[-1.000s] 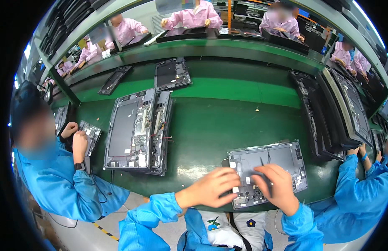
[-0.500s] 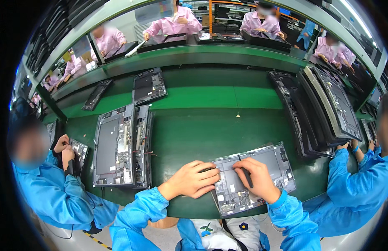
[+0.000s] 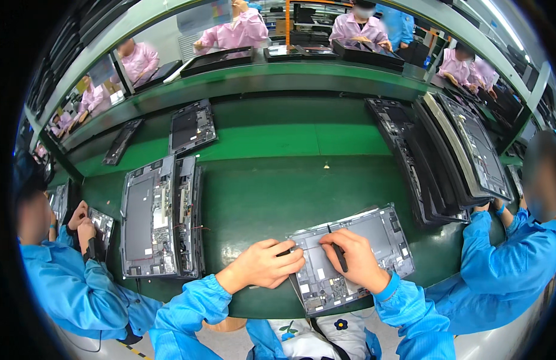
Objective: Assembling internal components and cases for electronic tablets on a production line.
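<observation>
At the near edge of a green bench (image 3: 260,198), a worker in blue sleeves bends over an opened grey chassis (image 3: 374,237), its inner side facing up. The left hand (image 3: 263,264) lies curled at the chassis's left edge, fingertips pinched around something small and dark that cannot be made out; the right hand (image 3: 353,258) rests on the panel, closed around a thin black stylus (image 3: 338,252) held like a pen, its far tip toward the panel's middle. The work looks best done with the left hand keeping the chassis pinned flat while the tool moves lightly, kept clear of the small circuit boards along the near edge. The chassis lies just right of the bench's near middle, its long axis running left to right and tilted, the right end swung farther from the worker, the left end nearer. To the left, a stack (image 3: 161,222) of similar chassis lies with long axes running near to far, and a co-worker's hands (image 3: 80,222) work at the bench's left end. On the right, more frames (image 3: 452,150) lean overlapped, with another co-worker's sleeve (image 3: 500,264) beside them. Beyond the raised far shelf (image 3: 278,75), people in pink (image 3: 242,30) sit at work.
</observation>
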Tool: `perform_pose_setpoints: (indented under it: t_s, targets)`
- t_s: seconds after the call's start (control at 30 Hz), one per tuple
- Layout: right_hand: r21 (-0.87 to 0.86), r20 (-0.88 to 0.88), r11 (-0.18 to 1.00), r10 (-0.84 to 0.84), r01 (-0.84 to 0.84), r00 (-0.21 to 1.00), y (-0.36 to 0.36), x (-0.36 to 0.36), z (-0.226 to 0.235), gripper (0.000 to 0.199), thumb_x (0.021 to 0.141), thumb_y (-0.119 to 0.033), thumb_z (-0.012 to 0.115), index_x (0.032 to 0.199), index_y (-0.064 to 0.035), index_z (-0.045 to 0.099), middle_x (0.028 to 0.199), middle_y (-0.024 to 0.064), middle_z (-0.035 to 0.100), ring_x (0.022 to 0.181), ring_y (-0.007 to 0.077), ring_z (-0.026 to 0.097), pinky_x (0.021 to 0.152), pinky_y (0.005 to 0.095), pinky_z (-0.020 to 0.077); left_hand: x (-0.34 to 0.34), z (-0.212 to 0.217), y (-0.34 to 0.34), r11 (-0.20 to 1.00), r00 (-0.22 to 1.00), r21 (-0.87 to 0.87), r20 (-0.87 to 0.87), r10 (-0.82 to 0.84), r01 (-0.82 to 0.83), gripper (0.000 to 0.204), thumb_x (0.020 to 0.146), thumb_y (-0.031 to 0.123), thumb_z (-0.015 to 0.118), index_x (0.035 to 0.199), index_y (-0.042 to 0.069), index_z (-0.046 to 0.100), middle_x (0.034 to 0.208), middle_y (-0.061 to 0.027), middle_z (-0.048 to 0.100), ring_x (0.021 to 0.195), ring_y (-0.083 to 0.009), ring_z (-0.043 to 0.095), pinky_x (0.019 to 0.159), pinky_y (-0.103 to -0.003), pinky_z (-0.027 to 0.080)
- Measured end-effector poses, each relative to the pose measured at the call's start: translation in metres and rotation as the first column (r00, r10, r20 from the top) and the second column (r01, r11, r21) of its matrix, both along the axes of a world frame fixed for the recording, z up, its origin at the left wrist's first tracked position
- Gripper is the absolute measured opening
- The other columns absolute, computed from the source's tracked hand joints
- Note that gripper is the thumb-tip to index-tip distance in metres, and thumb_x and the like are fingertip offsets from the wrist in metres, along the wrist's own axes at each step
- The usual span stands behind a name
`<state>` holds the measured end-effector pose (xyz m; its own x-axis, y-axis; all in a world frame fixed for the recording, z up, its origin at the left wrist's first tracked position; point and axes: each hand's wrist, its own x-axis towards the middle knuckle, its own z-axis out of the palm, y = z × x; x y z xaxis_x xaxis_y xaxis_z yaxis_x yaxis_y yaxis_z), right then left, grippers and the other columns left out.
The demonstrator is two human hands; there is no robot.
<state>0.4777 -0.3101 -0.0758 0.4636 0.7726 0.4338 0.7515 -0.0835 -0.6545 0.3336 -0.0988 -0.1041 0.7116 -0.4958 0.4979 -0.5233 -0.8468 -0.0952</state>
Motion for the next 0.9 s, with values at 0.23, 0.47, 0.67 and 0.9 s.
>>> perform_pose_setpoints:
  t_s: [0.23,0.47,0.67,0.9]
  targets:
    - [0.054,-0.028,0.998,0.032,-0.03,0.999,0.004,-0.002,0.023,0.024,0.089,0.001,0.069,0.113,-0.0035,0.068,0.098,0.0129,0.069,0.083,0.0291,0.069,0.067,0.0358,0.0541,0.001,0.002,-0.005,0.998,0.998,0.012,0.013,0.069,-0.069,0.036,0.072,0.02,0.066,0.108,0.014,0.068,0.114,0.0012,0.067,0.106,-0.0186,0.065,0.07,-0.03,0.055]
    - [-0.078,-0.061,0.949,0.303,-0.307,0.951,0.017,0.013,0.01,0.029,0.089,-0.007,0.076,0.117,-0.0032,0.069,0.097,0.0133,0.071,0.085,0.0281,0.071,0.074,0.0354,0.0561,0.0,-0.001,-0.004,0.996,0.998,-0.064,0.014,0.068,-0.067,0.036,0.071,0.015,0.066,0.106,0.012,0.069,0.113,0.0008,0.068,0.105,-0.0189,0.067,0.074,-0.031,0.058]
    - [-0.054,-0.087,0.97,0.231,-0.236,0.969,0.02,0.016,-0.004,0.018,0.088,-0.005,0.076,0.106,-0.0024,0.073,0.092,0.0133,0.071,0.08,0.0274,0.071,0.072,0.0354,0.0562,-0.007,-0.003,0.001,0.983,1.0,-0.182,-0.01,-0.005,0.003,0.028,0.078,0.02,0.069,0.104,0.012,0.069,0.117,0.0009,0.068,0.11,-0.0187,0.066,0.07,-0.031,0.056]
    - [-0.064,-0.095,0.964,0.253,-0.259,0.963,0.022,0.019,-0.001,0.016,0.089,-0.001,0.072,0.105,-0.0029,0.073,0.093,0.0131,0.072,0.082,0.0274,0.071,0.071,0.0354,0.056,0.0,0.002,-0.002,0.959,0.996,-0.281,-0.09,-0.003,-0.023,0.027,0.076,0.017,0.07,0.102,0.008,0.07,0.114,-0.0036,0.071,0.105,-0.0247,0.069,0.073,-0.037,0.06]
